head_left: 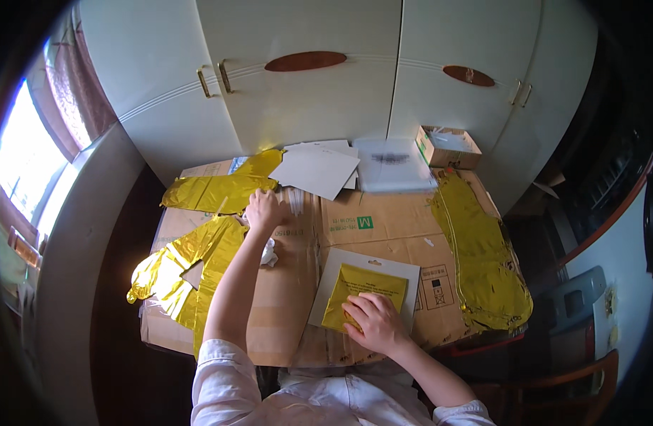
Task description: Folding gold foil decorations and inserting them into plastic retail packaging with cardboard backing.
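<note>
My left hand [262, 211] reaches across the cardboard, its fingers drawn together; whatever they pinch is hidden. It is close to a flat gold foil balloon [206, 194] and to a bundle of thin white straws [296, 201]. Another gold foil balloon [223, 250] lies partly behind my left forearm. In front of me a white card [387, 261] carries a folded gold foil balloon [338, 302] with small print. My right hand [376, 323] is on that folded foil, fingers curled and pressing it against the card. Beside my left forearm sits a crumpled white scrap [269, 253].
Several white cards [316, 170] overlap at the back, beside a clear plastic sheet or bag [394, 167]. A small open box [440, 150] stands at the back right. A long gold foil balloon [475, 255] covers the right edge of the cardboard [284, 305]. Wardrobe doors [305, 99] rise behind.
</note>
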Tool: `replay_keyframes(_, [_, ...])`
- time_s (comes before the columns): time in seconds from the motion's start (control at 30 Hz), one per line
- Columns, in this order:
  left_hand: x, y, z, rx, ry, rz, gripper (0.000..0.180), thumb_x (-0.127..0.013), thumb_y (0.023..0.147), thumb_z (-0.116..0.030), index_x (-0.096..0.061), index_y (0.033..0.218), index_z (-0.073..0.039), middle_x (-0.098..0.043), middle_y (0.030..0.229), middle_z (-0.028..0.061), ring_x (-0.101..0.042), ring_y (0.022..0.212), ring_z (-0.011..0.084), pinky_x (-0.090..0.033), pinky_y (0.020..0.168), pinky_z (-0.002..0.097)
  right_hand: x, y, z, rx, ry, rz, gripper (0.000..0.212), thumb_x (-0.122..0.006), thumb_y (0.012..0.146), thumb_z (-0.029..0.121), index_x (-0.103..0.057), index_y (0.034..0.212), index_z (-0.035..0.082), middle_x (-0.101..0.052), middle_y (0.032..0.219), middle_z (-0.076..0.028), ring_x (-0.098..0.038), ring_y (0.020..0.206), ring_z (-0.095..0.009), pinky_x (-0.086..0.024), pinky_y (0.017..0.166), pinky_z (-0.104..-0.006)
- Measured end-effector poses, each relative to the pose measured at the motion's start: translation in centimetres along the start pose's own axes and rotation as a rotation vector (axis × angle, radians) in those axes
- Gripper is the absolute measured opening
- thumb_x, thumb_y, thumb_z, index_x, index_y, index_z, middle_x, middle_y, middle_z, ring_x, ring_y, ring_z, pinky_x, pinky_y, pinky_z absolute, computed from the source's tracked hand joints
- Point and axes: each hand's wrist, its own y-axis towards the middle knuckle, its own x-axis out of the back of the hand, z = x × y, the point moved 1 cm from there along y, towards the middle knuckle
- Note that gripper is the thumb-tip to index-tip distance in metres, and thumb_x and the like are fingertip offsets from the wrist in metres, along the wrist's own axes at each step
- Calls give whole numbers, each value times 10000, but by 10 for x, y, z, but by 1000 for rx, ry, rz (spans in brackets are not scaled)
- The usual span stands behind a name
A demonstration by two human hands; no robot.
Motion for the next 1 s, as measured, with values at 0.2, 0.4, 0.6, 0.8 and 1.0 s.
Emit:
replay_keyframes(0.2, [12,51,84,256,108,-247,266,-484,884,-192,-582,1094,-62,-601,1167,120,-564,1119,301,-468,882,458,0,-1,-1,-5,-1,8,365,-673,815,292,-648,1123,99,-583,1190,-56,-493,1153,-242,-415,988,-416])
replay_keyframes(0.4, [-9,35,177,381,179,0,367,-517,901,-244,-554,1220,-66,-571,1247,118,-553,1150,307,-447,957,457,2,-1,1,-14,-4,12,362,-661,827,300,-650,1124,94,-585,1186,-57,-496,1151,-243,-417,989,-416])
replay_keyframes(0.6, [-7,32,200,237,109,-117,296,-502,931,-251,-552,1106,-19,-616,1135,185,-564,1099,371,-460,920,448,7,7,6,14,43,-12,513,-742,726,394,-639,1145,116,-581,1183,-48,-499,1142,-259,-431,960,-434])
replay_keyframes(0.8, [59,-111,47,-333,-443,16,125,-602,908,-177,-561,988,-90,-638,700,144,-657,666,343,-516,560,432,1,-3,0,25,-41,-12,445,-755,713,367,-671,1095,153,-604,1157,-34,-509,1147,-271,-427,978,-467])
replay_keyframes(1.0, [89,-268,-13,-846,-409,25,202,-744,781,-158,-557,830,-98,-463,612,8,-536,505,179,-441,440,311,-3,-5,-1,90,-15,-37,294,-706,794,364,-677,978,137,-628,1108,-45,-564,1147,-294,-409,1019,-512])
